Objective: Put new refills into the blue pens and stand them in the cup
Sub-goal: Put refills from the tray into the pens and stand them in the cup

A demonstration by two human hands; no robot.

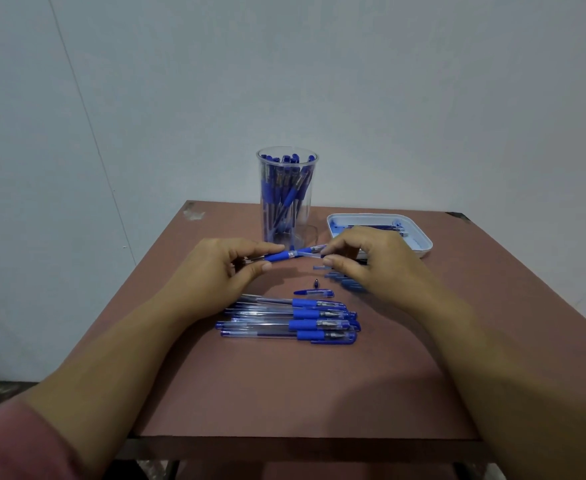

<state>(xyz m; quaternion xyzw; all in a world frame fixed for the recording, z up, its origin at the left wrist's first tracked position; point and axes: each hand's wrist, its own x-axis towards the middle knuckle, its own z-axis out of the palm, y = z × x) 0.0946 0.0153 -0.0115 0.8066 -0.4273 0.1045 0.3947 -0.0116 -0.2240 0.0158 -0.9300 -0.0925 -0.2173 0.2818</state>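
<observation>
Pen (286, 255) bridges both hands, long axis left-right. The left hand (215, 268) pinches the blue grip end and the right hand (371, 261) pinches the clear barrel. Cup (311, 202) stands just beyond the gap between them, about equally near to either. Waiting pens (291, 322) lie bodyward of the hands.

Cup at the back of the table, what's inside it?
The clear cup holds lots of blue pens, standing or leaning. Front pens cover the ones behind, so they cannot be counted. The held pen crosses in front of the cup's base.
</observation>
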